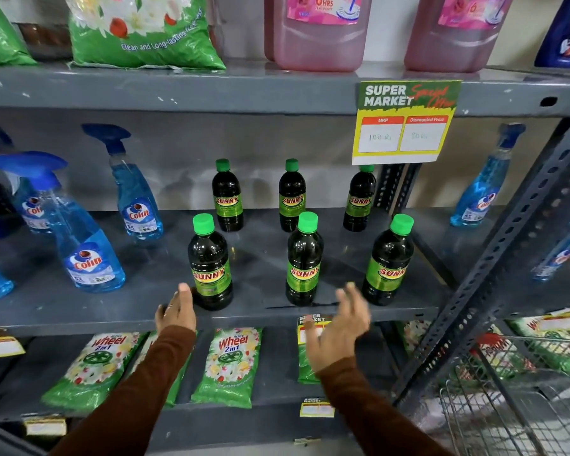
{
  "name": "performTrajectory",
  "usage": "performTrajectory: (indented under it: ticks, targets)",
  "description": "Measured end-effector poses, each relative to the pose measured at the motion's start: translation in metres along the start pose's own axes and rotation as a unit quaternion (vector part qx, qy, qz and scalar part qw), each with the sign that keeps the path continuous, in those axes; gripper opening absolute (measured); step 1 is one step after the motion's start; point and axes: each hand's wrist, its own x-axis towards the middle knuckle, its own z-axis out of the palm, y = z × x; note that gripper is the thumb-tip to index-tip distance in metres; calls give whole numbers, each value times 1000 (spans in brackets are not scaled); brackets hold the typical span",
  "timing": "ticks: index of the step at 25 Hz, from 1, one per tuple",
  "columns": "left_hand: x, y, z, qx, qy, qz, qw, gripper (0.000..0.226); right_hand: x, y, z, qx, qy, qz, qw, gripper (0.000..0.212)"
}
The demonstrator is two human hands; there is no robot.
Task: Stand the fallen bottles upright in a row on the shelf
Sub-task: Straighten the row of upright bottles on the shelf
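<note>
Both hands are empty with fingers spread loose: the left hand [176, 311] hangs at the shelf's front edge, fingertips just beside the base of the front-left bottle [210, 263], while the right hand [338, 327], palm turned inward and slightly blurred, sits below that edge between the front-middle bottle [303, 260] and the front-right bottle [389, 261], touching neither. All six dark, green-capped bottles stand upright on the grey metal shelf [79, 311], three along the front and three more [292, 195] in a row toward the back. Blue spray bottles [86, 238] stand to the left and far right. A price card [405, 121] hangs from the shelf above; green detergent packets [227, 366] lie on the shelf below, and a wire basket [507, 406] shows at lower right
</note>
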Motion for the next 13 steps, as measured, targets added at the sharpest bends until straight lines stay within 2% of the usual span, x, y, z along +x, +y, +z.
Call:
performTrajectory:
  ticks: [1, 2, 3, 4, 5, 7, 8, 10, 11, 12, 13]
  targets:
    - [3, -2, 3, -90, -23, -29, 995, 91, -8, -18, 11, 28, -57, -57, 996, 60]
    - [8, -4, 7, -152, -39, -33, 987, 105, -11, -35, 21, 77, -126, -69, 987, 59]
    - [11, -9, 9, -181, -45, -31, 982, 113, -9, -51, 31, 138, -196, -36, 970, 59]
    - [10, -11, 7, -197, -60, -29, 978, 115, -3, -66, 42, 207, -268, 40, 940, 60]
    - [10, -14, 3, -215, -84, -43, 972, 116, 4, -79, 50, 282, -319, 133, 895, 62]
    - [10, -22, -4, -233, -142, -86, 958, 117, 16, -93, 70, 378, -367, 286, 800, 64]
    - [8, -22, -7, -235, -159, -96, 954, 115, 20, -91, 81, 384, -383, 319, 777, 63]
    - [8, -24, -15, -232, -155, -115, 953, 111, 19, -91, 103, 381, -419, 348, 748, 70]
    - [9, -24, -16, -234, -157, -118, 952, 109, 16, -88, 108, 363, -427, 356, 748, 77]
    - [12, -21, -16, -259, -160, -120, 945, 103, 15, -87, 112, 348, -429, 367, 749, 78]
    - [16, -21, -15, -330, -159, -136, 921, 96, 15, -86, 115, 338, -424, 379, 750, 73]
